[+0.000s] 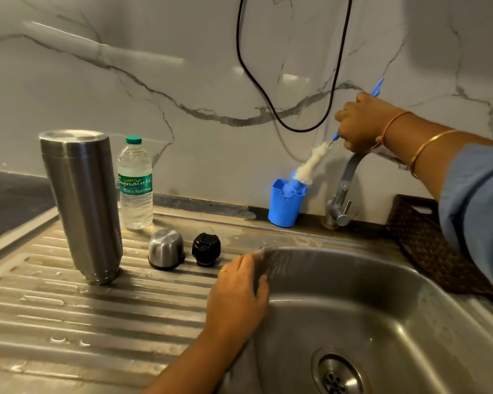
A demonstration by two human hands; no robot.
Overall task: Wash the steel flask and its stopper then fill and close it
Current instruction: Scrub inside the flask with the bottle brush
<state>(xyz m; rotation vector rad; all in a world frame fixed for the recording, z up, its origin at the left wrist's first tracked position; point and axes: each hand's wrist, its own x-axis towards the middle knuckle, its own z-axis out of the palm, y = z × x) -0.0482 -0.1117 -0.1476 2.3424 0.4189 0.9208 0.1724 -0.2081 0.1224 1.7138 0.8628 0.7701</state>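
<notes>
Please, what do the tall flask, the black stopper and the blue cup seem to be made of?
The flask looks like brushed steel: grey, soft vertical sheen. The stopper is probably moulded plastic: glossy black, small highlights. The blue cup is likely plastic: opaque, even colour, dull finish.

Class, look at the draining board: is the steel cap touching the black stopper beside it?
Apart. The head view shows a strip of ridged draining board between the steel cap and the black stopper.
</notes>
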